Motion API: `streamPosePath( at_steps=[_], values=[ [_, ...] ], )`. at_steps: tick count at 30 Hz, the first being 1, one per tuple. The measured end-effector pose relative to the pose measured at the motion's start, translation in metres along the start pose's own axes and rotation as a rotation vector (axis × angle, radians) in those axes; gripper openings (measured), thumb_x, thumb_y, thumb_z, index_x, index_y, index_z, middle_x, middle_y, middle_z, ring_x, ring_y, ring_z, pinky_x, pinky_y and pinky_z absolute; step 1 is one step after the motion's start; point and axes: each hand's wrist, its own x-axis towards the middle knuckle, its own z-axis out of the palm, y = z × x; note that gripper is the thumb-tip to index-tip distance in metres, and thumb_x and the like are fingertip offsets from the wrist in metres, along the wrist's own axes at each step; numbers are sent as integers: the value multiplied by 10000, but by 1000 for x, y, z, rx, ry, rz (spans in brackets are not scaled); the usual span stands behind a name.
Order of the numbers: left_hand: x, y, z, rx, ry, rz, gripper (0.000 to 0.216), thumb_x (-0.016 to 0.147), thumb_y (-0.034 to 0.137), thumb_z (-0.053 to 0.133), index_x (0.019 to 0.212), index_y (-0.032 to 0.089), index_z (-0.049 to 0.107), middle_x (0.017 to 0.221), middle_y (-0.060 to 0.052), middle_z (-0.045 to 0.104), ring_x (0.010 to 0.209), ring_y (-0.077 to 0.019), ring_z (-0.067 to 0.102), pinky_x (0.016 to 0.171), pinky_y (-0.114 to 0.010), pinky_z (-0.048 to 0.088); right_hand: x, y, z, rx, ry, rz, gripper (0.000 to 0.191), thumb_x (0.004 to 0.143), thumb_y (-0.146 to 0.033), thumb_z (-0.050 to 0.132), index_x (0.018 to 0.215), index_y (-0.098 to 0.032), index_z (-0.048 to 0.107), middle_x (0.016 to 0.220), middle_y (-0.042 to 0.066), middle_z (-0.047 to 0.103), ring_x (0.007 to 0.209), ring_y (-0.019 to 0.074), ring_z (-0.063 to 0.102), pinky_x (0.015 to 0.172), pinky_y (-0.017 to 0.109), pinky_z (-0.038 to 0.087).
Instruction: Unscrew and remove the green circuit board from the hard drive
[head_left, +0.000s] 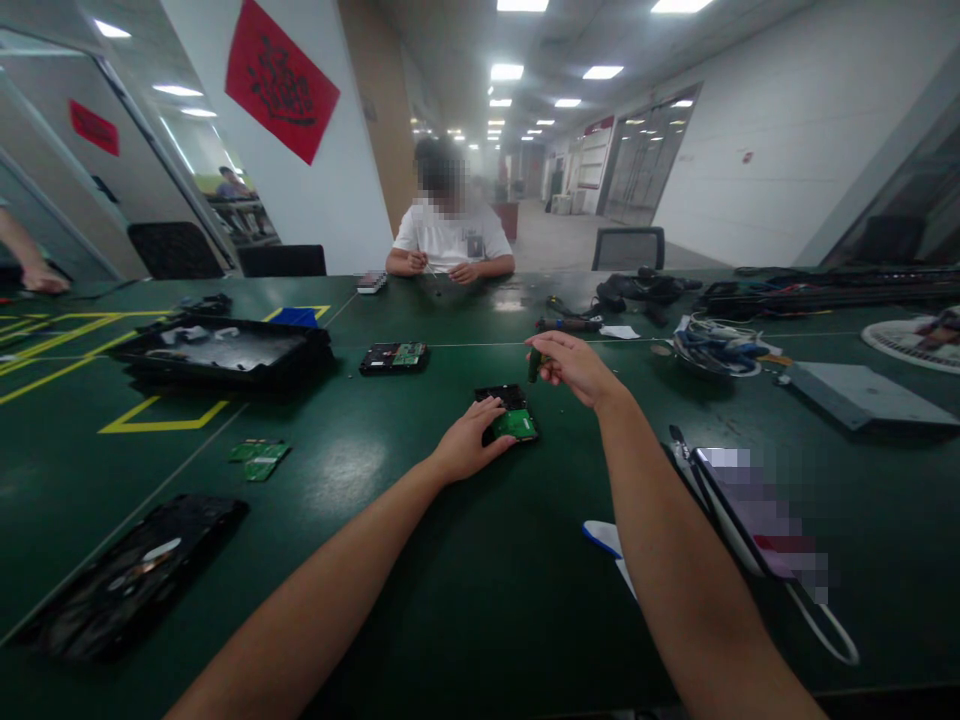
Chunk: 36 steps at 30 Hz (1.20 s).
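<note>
A black hard drive [517,424] with a green circuit board lies on the dark green table in front of me. My left hand [469,440] steadies it, thumb along the near edge and fingers over its far left side, hiding part of the drive. Just above and right of the drive, my right hand [570,366] is closed around the green handle of a screwdriver [534,364], held upright. The screwdriver's thin shaft is too faint to make out, and a gap separates my two hands.
Another hard drive [394,357] and loose green circuit boards [260,457] lie left, near a black tray [225,350] and a dark casing [135,575]. To the right are a phone [750,510], a metal box [870,395] and bundled cables [716,345]. A person [452,235] sits opposite.
</note>
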Motion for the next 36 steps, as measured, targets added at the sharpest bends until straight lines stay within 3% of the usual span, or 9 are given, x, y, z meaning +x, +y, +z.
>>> streamPosePath(
  at_steps=[3,7,13,16,20,28,32,36],
  values=[
    [0,1,-1,1,-3,-3,643,909,606,581,1417,214,546,1567,-108,466,1495,-283,367,1259,-504,263,0,1,-2,-49,3,-14,208,884,-399,673,961,-207,687,804,16,684,534,76,527,418,199,334],
    [0,1,-1,-3,-6,-5,642,909,608,580,1416,215,550,1568,-107,464,1494,-282,368,1260,-496,265,0,2,-1,-39,0,-4,234,882,-418,687,887,-188,650,914,62,729,541,79,535,408,208,327],
    [0,0,-1,-4,1,-2,648,908,600,587,1413,196,550,1580,-121,444,1505,-282,348,1261,-493,257,-3,-2,1,25,-31,16,234,961,-389,546,1019,-192,657,993,92,731,591,109,592,465,226,411],
    [-1,1,-2,1,-5,-6,639,909,591,591,1416,205,543,1610,-117,396,1516,-291,321,1256,-501,267,-2,-1,-1,-20,-34,-2,224,941,-376,579,1061,-216,680,938,55,716,571,97,570,442,216,369],
    [-1,0,-2,4,-12,-18,644,910,600,585,1421,211,535,1622,-113,374,1522,-294,306,1257,-499,266,1,1,-3,-61,18,-18,182,889,-368,662,935,-193,677,836,34,698,554,84,533,430,206,333],
    [-1,0,-2,-1,-23,-24,657,914,604,577,1427,195,534,1616,-116,386,1524,-284,305,1263,-472,259,0,3,-2,20,-31,-30,210,919,-390,632,1010,-205,672,992,69,733,569,86,578,451,213,385],
    [-1,1,-3,1,-22,-22,661,911,608,579,1434,205,530,1614,-110,391,1522,-282,311,1263,-478,258,2,5,-4,17,-47,-27,242,936,-373,589,1068,-215,716,942,60,717,562,87,570,434,212,361],
    [0,0,-2,6,-17,-26,667,912,623,569,1431,206,534,1609,-114,399,1521,-284,312,1261,-485,258,2,4,-5,-32,19,-31,185,891,-362,655,951,-201,725,806,32,689,537,82,528,414,207,321]
  ],
)
